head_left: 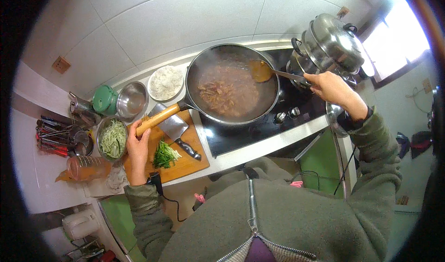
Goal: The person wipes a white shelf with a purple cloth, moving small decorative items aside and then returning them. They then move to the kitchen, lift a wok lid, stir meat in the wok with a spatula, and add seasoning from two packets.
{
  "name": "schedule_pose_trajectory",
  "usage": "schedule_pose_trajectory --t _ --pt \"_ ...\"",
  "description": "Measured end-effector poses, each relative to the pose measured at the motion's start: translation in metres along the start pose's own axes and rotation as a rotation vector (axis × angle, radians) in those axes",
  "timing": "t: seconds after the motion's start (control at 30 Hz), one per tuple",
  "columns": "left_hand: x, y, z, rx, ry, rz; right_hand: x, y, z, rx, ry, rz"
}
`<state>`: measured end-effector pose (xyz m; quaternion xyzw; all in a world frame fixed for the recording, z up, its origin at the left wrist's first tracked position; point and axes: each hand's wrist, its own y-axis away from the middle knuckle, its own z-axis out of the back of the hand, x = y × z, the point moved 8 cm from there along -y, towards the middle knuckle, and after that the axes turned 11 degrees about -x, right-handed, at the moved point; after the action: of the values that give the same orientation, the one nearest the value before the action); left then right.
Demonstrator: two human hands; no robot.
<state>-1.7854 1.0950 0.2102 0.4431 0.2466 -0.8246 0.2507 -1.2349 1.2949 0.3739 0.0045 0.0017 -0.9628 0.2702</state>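
A large dark wok (194,62) stands on the black stove, with steaming browned meat pieces (227,92) spread across its bottom. My left hand (137,146) is closed round the end of its wooden handle (160,118). My right hand (331,91) grips the handle of a ladle (260,71), whose bowl rests at the wok's right inner side with brownish liquid in it. Below the wok handle, a cleaver (174,125) and chopped green onions (164,154) lie on a wooden cutting board (187,167). A bowl of shredded pale-green vegetable (113,139) is beside my left hand.
A plate of white food (165,83), a steel bowl (131,100) and a green-lidded container (104,99) line the wall. A steel steamer pot (331,44) occupies the stove's right side. Utensils (55,137) and a tipped plastic jug (88,168) are at the far left.
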Motion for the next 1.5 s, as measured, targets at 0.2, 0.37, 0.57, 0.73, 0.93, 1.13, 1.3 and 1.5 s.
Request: schedule_pose_trajectory --t 0.2,0.37,0.57,0.73,0.93,1.13,1.3,1.5 --pt "-0.002 -0.001 0.001 -0.011 -0.019 -0.053 -0.018 -0.013 -0.049 0.557 -0.498 -0.307" --pt "0.001 -0.001 0.002 -0.032 -0.027 -0.045 0.025 -0.003 -0.130 0.658 -1.250 -0.612" --pt "0.002 -0.001 0.001 -0.030 0.016 -0.032 0.030 -0.007 -0.137 0.313 -1.236 -0.577" --pt "0.003 -0.002 0.000 -0.015 0.047 -0.044 0.035 -0.001 -0.068 -0.017 -0.627 -0.160" --pt "0.005 -0.002 -0.001 -0.007 0.087 -0.013 0.038 0.011 -0.027 0.034 -0.618 -0.215" --pt "0.003 -0.003 0.002 -0.024 0.021 -0.056 0.013 0.004 -0.003 0.138 -0.473 -0.259" --pt "0.002 -0.003 0.003 -0.050 -0.020 -0.068 -0.004 -0.009 -0.004 0.424 -0.263 -0.263" --pt "0.005 -0.003 0.001 0.003 -0.053 0.007 0.015 -0.013 -0.062 0.870 -0.762 -0.430"
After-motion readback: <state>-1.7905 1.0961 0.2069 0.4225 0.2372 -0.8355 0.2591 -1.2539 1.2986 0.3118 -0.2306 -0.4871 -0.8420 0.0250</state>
